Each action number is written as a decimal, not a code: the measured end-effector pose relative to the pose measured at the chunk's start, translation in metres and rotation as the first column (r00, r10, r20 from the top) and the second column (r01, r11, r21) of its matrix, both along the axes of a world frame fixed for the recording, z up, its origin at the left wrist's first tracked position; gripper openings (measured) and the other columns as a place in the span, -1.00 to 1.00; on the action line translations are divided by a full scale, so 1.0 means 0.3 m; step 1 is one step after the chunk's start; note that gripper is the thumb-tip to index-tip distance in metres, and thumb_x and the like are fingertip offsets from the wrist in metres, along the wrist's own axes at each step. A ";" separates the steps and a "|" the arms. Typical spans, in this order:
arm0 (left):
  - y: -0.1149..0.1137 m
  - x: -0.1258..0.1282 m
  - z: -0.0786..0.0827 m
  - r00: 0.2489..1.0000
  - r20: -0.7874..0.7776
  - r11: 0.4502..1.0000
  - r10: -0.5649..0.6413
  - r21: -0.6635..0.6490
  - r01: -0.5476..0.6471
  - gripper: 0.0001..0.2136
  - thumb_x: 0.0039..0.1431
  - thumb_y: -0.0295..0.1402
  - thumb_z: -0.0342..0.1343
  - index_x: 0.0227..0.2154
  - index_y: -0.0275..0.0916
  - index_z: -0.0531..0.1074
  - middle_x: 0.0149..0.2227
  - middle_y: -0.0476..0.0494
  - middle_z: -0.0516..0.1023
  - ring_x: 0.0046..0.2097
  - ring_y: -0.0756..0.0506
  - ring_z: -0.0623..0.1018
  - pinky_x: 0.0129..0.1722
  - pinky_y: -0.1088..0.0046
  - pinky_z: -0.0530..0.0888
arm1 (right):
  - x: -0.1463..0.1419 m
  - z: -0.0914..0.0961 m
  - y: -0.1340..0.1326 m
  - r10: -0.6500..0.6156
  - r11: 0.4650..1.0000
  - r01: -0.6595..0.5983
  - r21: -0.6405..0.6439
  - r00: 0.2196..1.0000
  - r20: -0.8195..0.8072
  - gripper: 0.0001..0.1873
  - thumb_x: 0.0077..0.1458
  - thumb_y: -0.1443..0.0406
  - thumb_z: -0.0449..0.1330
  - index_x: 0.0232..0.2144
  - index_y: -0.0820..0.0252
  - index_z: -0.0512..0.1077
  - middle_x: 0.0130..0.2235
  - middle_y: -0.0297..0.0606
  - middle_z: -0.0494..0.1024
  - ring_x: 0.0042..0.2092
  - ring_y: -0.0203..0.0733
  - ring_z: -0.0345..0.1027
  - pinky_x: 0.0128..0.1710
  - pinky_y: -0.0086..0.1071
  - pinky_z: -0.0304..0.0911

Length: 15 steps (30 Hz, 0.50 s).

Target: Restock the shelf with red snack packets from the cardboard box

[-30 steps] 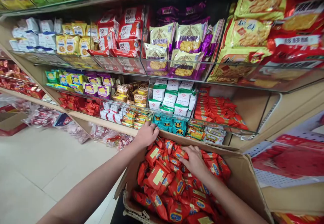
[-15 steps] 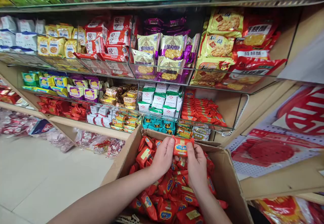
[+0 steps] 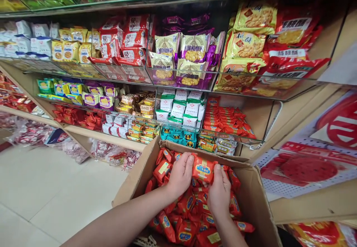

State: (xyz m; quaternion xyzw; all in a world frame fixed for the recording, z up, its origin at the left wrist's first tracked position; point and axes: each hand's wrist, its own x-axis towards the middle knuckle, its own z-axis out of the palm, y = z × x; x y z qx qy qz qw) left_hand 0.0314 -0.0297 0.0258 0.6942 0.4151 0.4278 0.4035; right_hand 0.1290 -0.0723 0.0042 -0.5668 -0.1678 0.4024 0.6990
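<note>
Between my two hands is a red snack packet (image 3: 204, 169) with a blue and yellow label facing up. My left hand (image 3: 180, 174) pinches its left end, thumb on top. At the right end, my right hand (image 3: 220, 189) grips it the same way, and the fingers beneath are partly hidden. Both hands are above an open cardboard box (image 3: 138, 176), inside its rim. Many loose red packets (image 3: 185, 236) of the same look fill the box in a jumble, some label up, some showing a yellow patch.
Behind the box stands a shelf unit with glass fronts (image 3: 178, 77). Similar red packets (image 3: 228, 118) lie stacked in its lower right compartment. Purple and cream biscuit packs (image 3: 195, 50) sit above. Bagged goods (image 3: 104, 152) lie under the shelf, by the tiled floor (image 3: 55, 191).
The red packet now shows more of its broad labelled face, tilted toward me. My hands have shifted slightly down and right in view, still holding both ends. The camera view has turned a little.
</note>
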 end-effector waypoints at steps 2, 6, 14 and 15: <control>0.000 -0.002 0.001 0.999 -0.039 1.000 -0.004 0.018 0.005 -0.73 0.23 -0.23 -0.26 -0.40 -0.21 0.28 -0.49 0.00 0.36 -0.44 0.02 0.35 -0.43 0.54 0.29 | 0.004 -0.010 -0.001 0.019 0.999 -0.020 -0.045 0.999 -0.035 -0.55 -0.07 -0.06 0.05 -0.33 0.18 0.34 -0.51 -0.36 0.42 -0.57 -0.31 0.21 -0.66 -0.47 0.12; 0.004 -0.008 0.006 0.993 -0.115 0.998 -0.017 0.052 0.023 -0.75 0.23 -0.26 -0.23 -0.30 -0.21 0.32 -0.47 -0.01 0.39 -0.44 0.01 0.38 -0.43 0.54 0.29 | 0.022 -0.034 0.002 0.087 0.993 -0.076 -0.094 0.989 0.117 -0.54 -0.04 -0.08 0.01 -0.33 0.17 0.34 -0.46 -0.33 0.46 -0.51 -0.25 0.27 -0.62 -0.44 0.17; 0.019 -0.024 0.022 0.993 -0.121 0.997 -0.012 0.080 0.021 -0.73 0.23 -0.24 -0.25 -0.30 -0.21 0.33 -0.45 -0.05 0.42 -0.38 -0.03 0.42 -0.33 0.48 0.33 | 0.038 -0.005 -0.007 0.233 0.967 -0.252 0.033 0.932 0.278 -0.64 -0.03 0.00 0.07 -0.35 0.14 0.38 -0.35 -0.29 0.49 -0.28 -0.15 0.35 -0.29 -0.34 0.29; 0.026 -0.033 0.040 0.989 -0.146 0.995 -0.019 0.095 0.033 -0.73 0.23 -0.25 -0.25 -0.30 -0.21 0.33 -0.46 -0.05 0.42 -0.38 -0.03 0.42 -0.33 0.49 0.33 | 0.044 0.018 -0.012 0.283 0.948 -0.313 0.050 0.907 0.313 -0.67 -0.05 0.03 0.11 -0.34 0.14 0.38 -0.36 -0.30 0.49 -0.29 -0.16 0.35 -0.29 -0.35 0.28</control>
